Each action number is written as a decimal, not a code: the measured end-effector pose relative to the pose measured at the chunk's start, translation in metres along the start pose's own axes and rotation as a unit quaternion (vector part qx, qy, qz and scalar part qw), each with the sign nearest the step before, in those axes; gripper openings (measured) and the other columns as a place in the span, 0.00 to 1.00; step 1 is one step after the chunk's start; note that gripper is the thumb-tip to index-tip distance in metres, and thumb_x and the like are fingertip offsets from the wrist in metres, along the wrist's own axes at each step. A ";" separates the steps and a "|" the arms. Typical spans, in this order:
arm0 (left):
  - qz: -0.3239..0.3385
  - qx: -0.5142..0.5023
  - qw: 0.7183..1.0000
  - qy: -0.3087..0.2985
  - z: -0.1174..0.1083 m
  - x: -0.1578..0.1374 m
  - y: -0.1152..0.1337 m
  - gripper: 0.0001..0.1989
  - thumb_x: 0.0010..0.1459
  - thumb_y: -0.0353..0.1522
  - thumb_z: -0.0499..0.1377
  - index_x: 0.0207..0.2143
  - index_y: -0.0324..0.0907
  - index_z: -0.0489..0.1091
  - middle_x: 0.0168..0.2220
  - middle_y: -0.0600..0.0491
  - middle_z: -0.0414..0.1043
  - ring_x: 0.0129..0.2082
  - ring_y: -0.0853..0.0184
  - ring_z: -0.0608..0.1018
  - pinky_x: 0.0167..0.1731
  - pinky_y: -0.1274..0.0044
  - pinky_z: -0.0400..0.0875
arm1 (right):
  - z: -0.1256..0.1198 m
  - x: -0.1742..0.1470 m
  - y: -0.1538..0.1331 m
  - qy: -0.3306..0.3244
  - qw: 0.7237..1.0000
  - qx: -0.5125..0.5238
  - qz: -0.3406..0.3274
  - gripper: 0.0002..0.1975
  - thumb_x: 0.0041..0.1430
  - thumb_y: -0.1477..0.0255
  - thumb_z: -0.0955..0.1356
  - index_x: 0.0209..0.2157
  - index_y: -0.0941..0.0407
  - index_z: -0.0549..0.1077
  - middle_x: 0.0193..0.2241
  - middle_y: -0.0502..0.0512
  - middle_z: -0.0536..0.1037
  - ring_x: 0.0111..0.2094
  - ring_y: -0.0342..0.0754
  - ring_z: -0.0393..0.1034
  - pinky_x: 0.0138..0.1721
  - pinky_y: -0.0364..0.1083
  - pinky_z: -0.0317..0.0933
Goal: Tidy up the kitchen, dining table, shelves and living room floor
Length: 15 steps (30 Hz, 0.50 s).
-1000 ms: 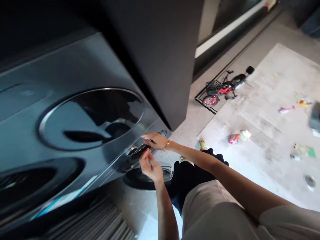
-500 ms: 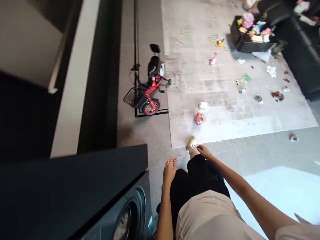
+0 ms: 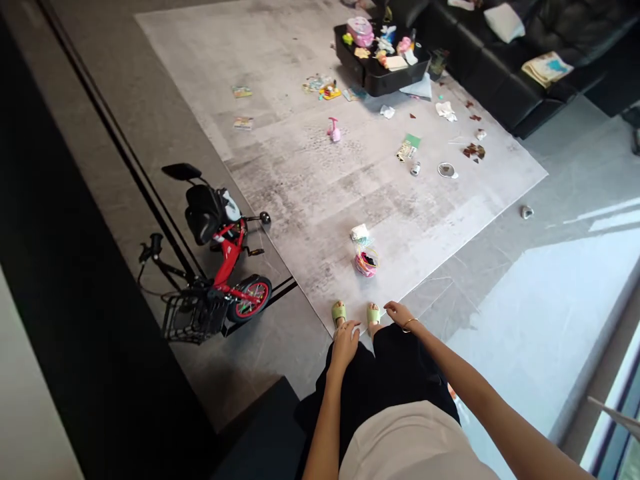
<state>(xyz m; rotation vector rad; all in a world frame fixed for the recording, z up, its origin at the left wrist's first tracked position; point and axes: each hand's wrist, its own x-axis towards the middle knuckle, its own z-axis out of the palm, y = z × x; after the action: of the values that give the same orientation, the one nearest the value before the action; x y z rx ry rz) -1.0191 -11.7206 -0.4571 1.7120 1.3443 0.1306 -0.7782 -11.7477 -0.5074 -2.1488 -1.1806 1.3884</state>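
My left hand (image 3: 346, 341) hangs over the front of my black trousers, fingers loosely stretched, with nothing in it. My right hand (image 3: 399, 313) hangs at the other side with a thin bracelet at the wrist. Its fingers are slightly bent and hold nothing. Below them, my feet in green slippers (image 3: 373, 316) stand at the near corner of the grey rug (image 3: 310, 220). Just ahead of my feet lies a small pink container (image 3: 366, 265) with a dark inside. A white packet (image 3: 359, 232) sits right behind it.
A red child's bike (image 3: 229, 263) stands left of the rug. Scattered over the rug are a pink toy (image 3: 334, 131), cards, crumpled tissues (image 3: 446, 111) and brown pieces (image 3: 473, 151). Further back are a black low table (image 3: 383, 83) loaded with toys and a black sofa (image 3: 490, 73).
My view has turned right and I have stepped forward to the rug's corner. The washing machine has left the view, and both slippers now show. My hands remain free.
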 end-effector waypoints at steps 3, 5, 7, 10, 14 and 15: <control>0.018 0.018 0.999 -0.034 -0.024 0.051 -0.007 0.16 0.62 0.29 0.50 0.48 0.43 0.73 0.51 0.47 0.73 0.53 0.60 0.74 0.56 0.65 0.68 | -0.004 0.009 0.005 0.046 0.997 0.052 0.026 0.13 0.58 0.75 0.63 0.40 0.57 0.78 0.41 0.57 0.81 0.44 0.50 0.75 0.51 0.50 0.66; 0.024 0.042 0.998 -0.045 -0.034 0.085 -0.005 0.16 0.61 0.28 0.50 0.46 0.43 0.74 0.51 0.47 0.73 0.53 0.60 0.74 0.56 0.64 0.67 | -0.012 0.012 0.015 0.080 0.992 0.084 0.050 0.14 0.58 0.74 0.62 0.41 0.57 0.78 0.41 0.57 0.81 0.44 0.50 0.75 0.51 0.51 0.66; 0.028 0.058 0.997 -0.052 -0.037 0.113 0.004 0.16 0.62 0.29 0.50 0.46 0.43 0.74 0.51 0.46 0.72 0.53 0.60 0.74 0.56 0.64 0.68 | -0.025 0.014 0.030 0.110 0.985 0.112 0.074 0.15 0.58 0.72 0.62 0.42 0.57 0.77 0.42 0.57 0.81 0.46 0.50 0.75 0.53 0.51 0.66; 0.034 0.070 0.995 -0.069 -0.025 0.149 0.031 0.16 0.62 0.29 0.50 0.47 0.42 0.74 0.50 0.46 0.73 0.52 0.61 0.74 0.56 0.65 0.68 | -0.055 0.016 0.059 0.151 0.971 0.144 0.114 0.16 0.56 0.70 0.62 0.41 0.57 0.77 0.42 0.58 0.81 0.46 0.52 0.76 0.53 0.53 0.67; 0.069 0.066 0.989 -0.112 0.030 0.203 0.083 0.16 0.61 0.28 0.50 0.46 0.40 0.74 0.49 0.46 0.73 0.51 0.62 0.75 0.56 0.67 0.68 | -0.118 0.031 0.114 0.196 0.954 0.168 0.153 0.15 0.51 0.66 0.62 0.36 0.53 0.77 0.38 0.58 0.82 0.44 0.56 0.77 0.52 0.58 0.68; 0.078 0.063 0.987 -0.121 0.051 0.220 0.098 0.16 0.61 0.28 0.50 0.46 0.40 0.74 0.49 0.46 0.74 0.51 0.62 0.76 0.56 0.67 0.68 | -0.138 0.038 0.131 0.204 0.950 0.172 0.159 0.13 0.50 0.66 0.63 0.34 0.51 0.77 0.36 0.58 0.82 0.43 0.57 0.78 0.51 0.58 0.69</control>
<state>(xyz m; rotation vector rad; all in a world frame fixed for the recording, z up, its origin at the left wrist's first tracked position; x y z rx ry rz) -0.8320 -11.5695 -0.5123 1.8738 1.0579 -0.0745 -0.5910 -11.7756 -0.5495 -2.2753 -0.4180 1.0809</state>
